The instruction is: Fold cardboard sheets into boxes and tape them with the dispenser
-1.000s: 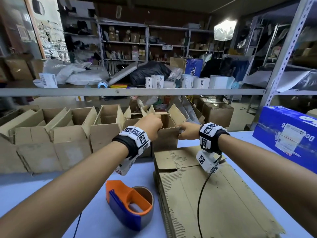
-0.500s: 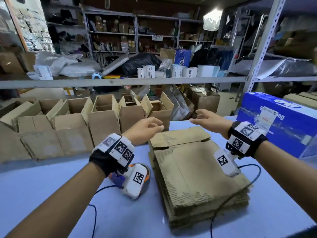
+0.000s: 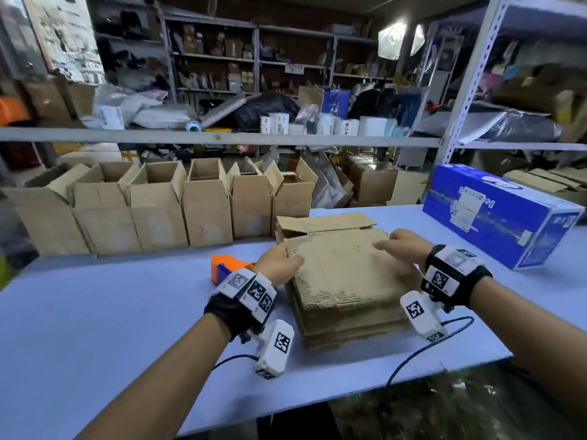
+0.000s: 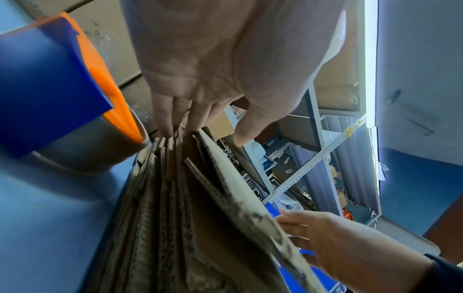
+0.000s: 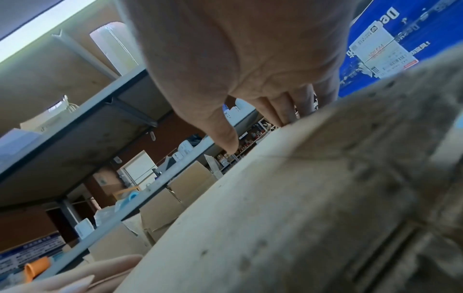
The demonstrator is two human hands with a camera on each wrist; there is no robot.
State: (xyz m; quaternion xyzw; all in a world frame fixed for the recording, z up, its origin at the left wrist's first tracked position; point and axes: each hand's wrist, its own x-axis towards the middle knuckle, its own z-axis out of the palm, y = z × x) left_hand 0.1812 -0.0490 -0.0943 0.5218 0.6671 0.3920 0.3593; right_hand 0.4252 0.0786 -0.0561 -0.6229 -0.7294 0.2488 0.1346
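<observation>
A stack of flat cardboard sheets [image 3: 346,281] lies on the blue table [image 3: 111,312] in front of me. My left hand [image 3: 287,262] is at the stack's left edge. In the left wrist view its straight fingers [image 4: 172,123] touch the sheet edges, and the thumb [image 4: 244,136] hovers over the slightly raised top sheet [image 4: 233,178]. My right hand [image 3: 389,244] rests fingertips down on the top sheet near its far right corner; its thumb [image 5: 225,138] hangs free. The orange and blue tape dispenser [image 3: 227,268] stands just left of my left hand.
A row of folded open-topped boxes [image 3: 206,211] lines the table's far left edge. A long blue carton [image 3: 498,217] lies at the far right. A grey shelf rail [image 3: 222,138] crosses above the table. Wrist camera cables [image 3: 422,347] trail on the table.
Both hands have let go of the folded box in the row and drawn back. The left hand has come down to the stack's left edge; the right has lowered onto the top sheet.
</observation>
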